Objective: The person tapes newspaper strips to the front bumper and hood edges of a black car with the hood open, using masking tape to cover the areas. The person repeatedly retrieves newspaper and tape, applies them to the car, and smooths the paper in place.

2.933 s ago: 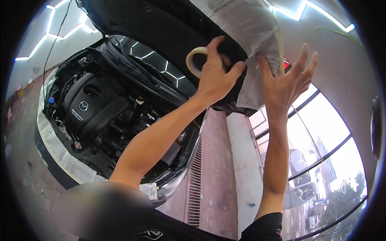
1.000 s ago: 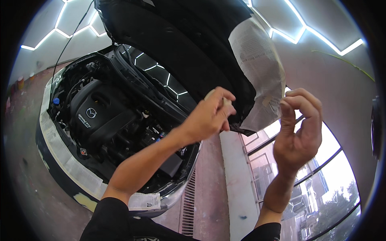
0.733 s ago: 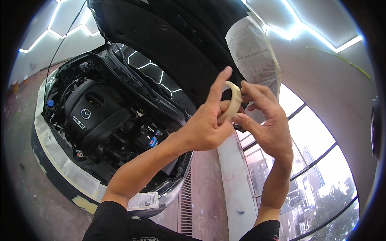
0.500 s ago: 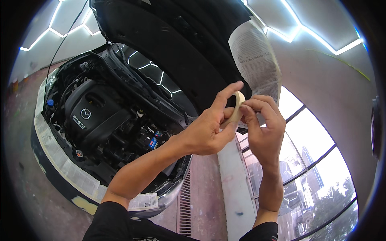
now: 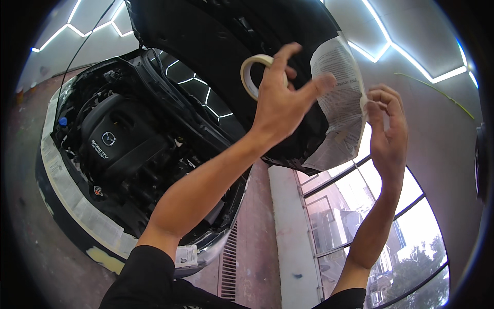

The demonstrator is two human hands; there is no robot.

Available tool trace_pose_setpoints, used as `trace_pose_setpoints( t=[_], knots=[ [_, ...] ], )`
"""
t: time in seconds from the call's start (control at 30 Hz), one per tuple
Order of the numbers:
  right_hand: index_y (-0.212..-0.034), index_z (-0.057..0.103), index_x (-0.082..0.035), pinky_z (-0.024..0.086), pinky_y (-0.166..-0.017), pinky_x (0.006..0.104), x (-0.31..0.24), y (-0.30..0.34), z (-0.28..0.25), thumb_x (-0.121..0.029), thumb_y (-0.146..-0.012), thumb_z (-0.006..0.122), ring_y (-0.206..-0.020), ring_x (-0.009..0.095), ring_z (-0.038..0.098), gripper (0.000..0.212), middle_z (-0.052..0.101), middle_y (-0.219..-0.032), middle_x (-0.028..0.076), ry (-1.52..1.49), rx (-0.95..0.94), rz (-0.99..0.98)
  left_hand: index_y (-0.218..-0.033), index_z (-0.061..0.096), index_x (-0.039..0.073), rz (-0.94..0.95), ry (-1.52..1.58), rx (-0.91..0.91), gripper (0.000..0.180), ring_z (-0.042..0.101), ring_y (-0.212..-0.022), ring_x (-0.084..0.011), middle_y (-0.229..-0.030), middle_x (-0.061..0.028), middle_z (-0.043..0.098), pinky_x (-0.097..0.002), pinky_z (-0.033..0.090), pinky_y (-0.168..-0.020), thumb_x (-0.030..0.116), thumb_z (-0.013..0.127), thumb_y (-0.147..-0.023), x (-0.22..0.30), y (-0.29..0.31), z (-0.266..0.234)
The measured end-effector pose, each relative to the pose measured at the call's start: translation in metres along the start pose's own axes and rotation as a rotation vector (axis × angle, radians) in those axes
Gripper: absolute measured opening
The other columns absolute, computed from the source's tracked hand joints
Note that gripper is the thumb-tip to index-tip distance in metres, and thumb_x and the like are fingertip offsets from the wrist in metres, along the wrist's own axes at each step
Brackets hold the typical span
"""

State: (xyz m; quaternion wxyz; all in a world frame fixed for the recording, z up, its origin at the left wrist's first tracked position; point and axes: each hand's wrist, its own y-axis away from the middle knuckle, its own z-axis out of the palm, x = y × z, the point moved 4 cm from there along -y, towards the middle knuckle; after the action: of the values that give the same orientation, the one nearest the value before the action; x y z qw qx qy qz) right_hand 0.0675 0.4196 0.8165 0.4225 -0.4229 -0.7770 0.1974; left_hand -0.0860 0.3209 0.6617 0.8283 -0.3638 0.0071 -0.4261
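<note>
One roll of tape [image 5: 245, 77] hangs on the gripping fingers of the left hand [image 5: 280, 105], thumb stretched out. Right hand [image 5: 389, 123] curls at the newspaper's [image 5: 345, 108] outer edge — whether it grips anything, I cannot tell. Behind both — the raised car hood [image 5: 206, 41].

Your bay: pale walls [image 5: 442, 129], hex lights [image 5: 448, 75] overhead, big window [image 5: 417, 226].
On your right, dark bars split the glass, tree [image 5: 419, 265] outside; below you, slotted grate [image 5: 229, 268] in stained pinkish floor [image 5: 260, 242].
</note>
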Motion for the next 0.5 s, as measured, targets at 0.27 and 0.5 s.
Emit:
trace_pose_setpoints(
  t=[0.27,0.5],
  knots=[
    [-0.112,0.076,-0.008,0.047,-0.12,0.0499,-0.025,-0.072,0.037,-0.015,-0.103,0.077,-0.141,0.032,0.062,0.011,0.071,-0.141,0.01,0.443,-0.02,-0.441,-0.127,0.075,-0.003,-0.187,0.173,0.028,0.034,0.062,-0.09,-0.0099,-0.105,-0.0031,0.073,-0.0278,0.051,-0.08,0.025,0.077,-0.109,-0.053,-0.057,0.019],
    [-0.108,0.076,-0.007,0.039,-0.124,0.0496,-0.034,-0.117,0.086,-0.014,-0.098,0.08,-0.151,0.033,0.051,0.013,0.064,-0.152,0.006,0.516,-0.101,-0.578,-0.127,0.076,-0.002,-0.314,0.219,0.071,0.034,0.062,-0.093,-0.0103,-0.103,-0.0036,0.073,-0.0286,0.05,-0.08,0.027,0.075,-0.11,-0.067,-0.061,0.017]
  ],
)
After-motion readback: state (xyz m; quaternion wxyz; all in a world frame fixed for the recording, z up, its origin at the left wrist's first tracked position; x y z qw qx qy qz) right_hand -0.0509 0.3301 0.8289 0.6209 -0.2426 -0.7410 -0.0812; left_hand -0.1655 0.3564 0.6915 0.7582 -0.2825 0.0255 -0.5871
